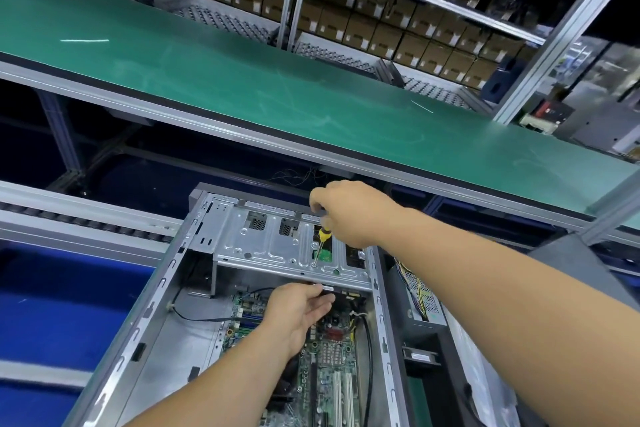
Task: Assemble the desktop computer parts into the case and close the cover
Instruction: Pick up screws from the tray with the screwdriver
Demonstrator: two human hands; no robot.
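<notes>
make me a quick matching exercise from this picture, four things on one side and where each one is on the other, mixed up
Things:
1. screwdriver
2. left hand
3. motherboard
4. cardboard boxes

Places:
A. stacked on the shelves behind the green bench
B. lying on the floor of the open case
C. gripped by the right hand, tip down on the metal drive bracket
D. reaching under the front edge of the drive bracket, above the motherboard

Pairs: 1-C, 2-D, 3-B, 4-A
</notes>
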